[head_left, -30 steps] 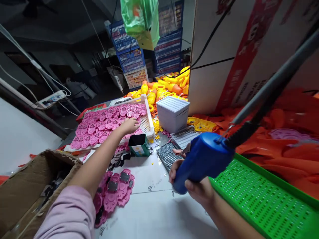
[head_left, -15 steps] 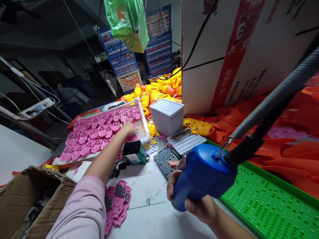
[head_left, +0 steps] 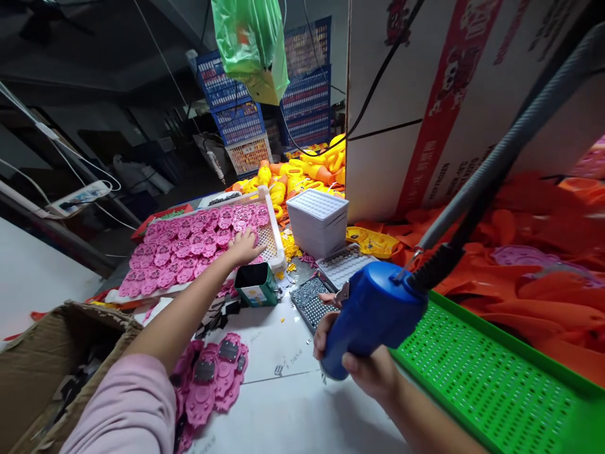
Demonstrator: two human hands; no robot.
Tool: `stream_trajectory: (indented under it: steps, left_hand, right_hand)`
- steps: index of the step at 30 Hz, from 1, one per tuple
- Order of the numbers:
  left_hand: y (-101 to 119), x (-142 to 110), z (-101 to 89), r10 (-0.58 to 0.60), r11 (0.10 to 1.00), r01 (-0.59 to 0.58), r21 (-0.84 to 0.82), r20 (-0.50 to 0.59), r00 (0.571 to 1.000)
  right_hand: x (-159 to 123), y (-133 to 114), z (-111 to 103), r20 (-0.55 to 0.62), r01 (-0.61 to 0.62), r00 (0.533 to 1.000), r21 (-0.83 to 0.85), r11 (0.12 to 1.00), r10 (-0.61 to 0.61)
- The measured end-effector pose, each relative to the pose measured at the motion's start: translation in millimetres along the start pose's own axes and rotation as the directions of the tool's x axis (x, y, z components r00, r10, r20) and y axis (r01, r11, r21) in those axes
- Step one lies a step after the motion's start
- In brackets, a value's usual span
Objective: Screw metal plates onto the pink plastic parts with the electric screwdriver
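Observation:
My left hand (head_left: 246,246) reaches out to the pink plastic pieces (head_left: 191,244), which lie in overlapping rows on a white tray (head_left: 280,255). Its fingers are stretched over the pieces at the tray's right end; whether they grip one I cannot make out. My right hand (head_left: 371,372) is wrapped round a blue powered screwdriver (head_left: 373,321), hung from a coiled cable at its top. The tool tilts over the white worktop, its bit mostly hidden. Just beyond it lies a dark plate of small screws (head_left: 312,299). Pink pieces with dark grey covers (head_left: 215,378) are piled near my left forearm.
A green tin (head_left: 258,287) stands below my left wrist. Stacked white trays (head_left: 317,224) are beyond the screw plate. To the right lie a green perforated tray (head_left: 486,372) and orange parts (head_left: 472,252). An open cardboard box (head_left: 28,353) sits at the left.
The view has shifted slightly. My left hand stays over the pink pieces, with its fingers a little more spread. The screwdriver in my right hand has moved slightly left in view.

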State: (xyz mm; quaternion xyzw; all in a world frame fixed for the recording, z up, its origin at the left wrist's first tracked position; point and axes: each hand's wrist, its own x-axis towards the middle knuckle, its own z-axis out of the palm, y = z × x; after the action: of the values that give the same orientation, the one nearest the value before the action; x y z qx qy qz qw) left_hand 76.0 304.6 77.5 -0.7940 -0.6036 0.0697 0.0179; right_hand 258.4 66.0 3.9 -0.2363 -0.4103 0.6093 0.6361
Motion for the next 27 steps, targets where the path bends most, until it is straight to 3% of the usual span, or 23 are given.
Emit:
stream_trajectory:
  steps: [4,8,12,16,21,27]
  left_hand:
    - [3,-51,-14.9,0.009,0.995,-0.015,-0.097,-0.066,0.998]
    - [11,-135,-15.4,0.042,0.987,-0.067,-0.149,-0.164,0.986]
    - [21,-231,19.2,0.19,0.942,-0.271,-0.199,-0.349,0.918]
    - [32,-297,76.1,0.281,0.943,-0.326,-0.076,-0.35,0.894]
    - [46,-332,123.7,0.303,0.941,-0.337,-0.037,-0.354,0.885]
    - [51,-339,137.5,0.363,0.908,-0.406,-0.103,-0.289,0.886]
  right_hand:
    - [1,-6,4,-0.023,0.028,0.999,0.012,1.0,-0.028]
    - [0,-9,5,-0.032,0.059,0.998,0.015,0.998,-0.058]
    - [1,-9,4,-0.05,0.098,0.994,0.009,0.995,-0.097]
    - [2,-11,2,-0.074,0.109,0.991,0.011,0.994,-0.108]
    - [1,-14,-2,-0.107,0.079,0.991,0.002,0.997,-0.079]
    - [0,-12,0,-0.106,0.095,0.99,-0.03,0.995,-0.098]
